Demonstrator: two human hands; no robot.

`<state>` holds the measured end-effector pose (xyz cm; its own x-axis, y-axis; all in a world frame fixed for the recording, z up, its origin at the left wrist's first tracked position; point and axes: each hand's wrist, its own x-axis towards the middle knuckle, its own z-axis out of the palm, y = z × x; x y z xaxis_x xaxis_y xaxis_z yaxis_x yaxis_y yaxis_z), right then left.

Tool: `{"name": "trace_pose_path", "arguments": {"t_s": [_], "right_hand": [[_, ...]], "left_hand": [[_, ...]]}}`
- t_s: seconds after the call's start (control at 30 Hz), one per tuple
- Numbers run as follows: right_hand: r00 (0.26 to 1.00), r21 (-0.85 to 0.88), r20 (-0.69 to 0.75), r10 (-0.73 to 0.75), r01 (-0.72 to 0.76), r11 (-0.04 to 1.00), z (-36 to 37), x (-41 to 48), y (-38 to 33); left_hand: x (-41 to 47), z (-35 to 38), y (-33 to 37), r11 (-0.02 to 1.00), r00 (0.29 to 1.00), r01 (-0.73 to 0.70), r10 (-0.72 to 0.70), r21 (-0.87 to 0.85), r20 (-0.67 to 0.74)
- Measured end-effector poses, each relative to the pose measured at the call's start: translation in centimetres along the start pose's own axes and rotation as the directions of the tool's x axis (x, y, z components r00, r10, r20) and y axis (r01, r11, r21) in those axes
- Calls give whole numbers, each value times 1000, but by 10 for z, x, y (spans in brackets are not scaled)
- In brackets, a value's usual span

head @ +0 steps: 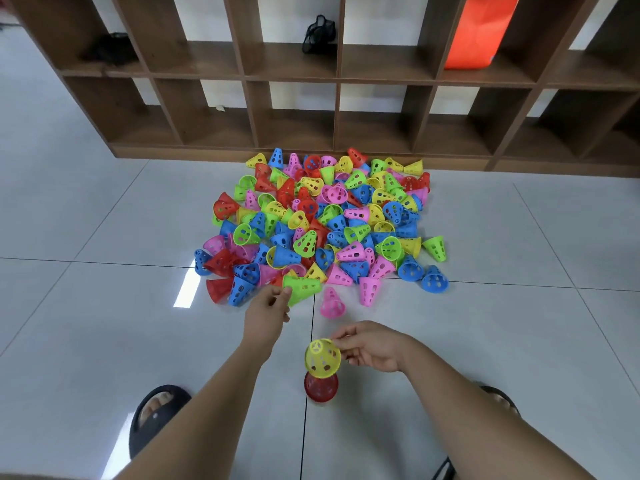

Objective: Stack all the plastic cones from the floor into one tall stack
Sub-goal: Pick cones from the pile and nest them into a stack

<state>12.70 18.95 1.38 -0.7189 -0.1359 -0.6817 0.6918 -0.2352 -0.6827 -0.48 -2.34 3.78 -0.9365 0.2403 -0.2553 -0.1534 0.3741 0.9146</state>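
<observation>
A big heap of perforated plastic cones (325, 220) in red, blue, green, yellow and pink lies on the tiled floor in front of a shelf unit. My left hand (268, 304) grips a green cone (302, 288) by its rim at the heap's near edge. My right hand (372, 346) holds a yellow cone (322, 358) by its rim just above a red cone (321, 388) that stands upright on the floor. A lone pink cone (331, 304) stands between the heap and my right hand.
A brown wooden cubby shelf (336, 77) runs along the back, with a black bag (318, 34) and an orange bag (479, 29) in it. My feet in dark sandals (156, 414) flank the red cone. Bare tiled floor (104, 306) spreads left and right.
</observation>
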Motion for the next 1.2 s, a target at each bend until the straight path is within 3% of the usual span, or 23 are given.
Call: {"name": "trace_pose_path", "arguments": {"t_s": [0.23,0.47,0.63,0.8,1.0,1.2], "right_hand": [[997,-115,-16,73,-75,991,11,-3,17],[984,-224,-161,83,-118,967,7,8,37],[937,-318,-349,25,-144,937,-6,17,31],[874,-309,-479,-79,-83,948,-26,28,19],[834,-373,-530,-152,-68,925,-55,45,4],[769,-608,-546,-334,-89,789,-78,65,-17]], "left_hand": [[-18,-1,25,974,927,122,-44,-189,371],[-37,-3,18,966,700,257,-200,19,685],[-42,-4,-6,941,573,267,-327,207,751],[-39,0,-29,908,579,286,-419,307,699],[-31,2,-50,873,597,321,-487,366,638],[-13,13,-63,860,651,311,-504,405,568]]}}
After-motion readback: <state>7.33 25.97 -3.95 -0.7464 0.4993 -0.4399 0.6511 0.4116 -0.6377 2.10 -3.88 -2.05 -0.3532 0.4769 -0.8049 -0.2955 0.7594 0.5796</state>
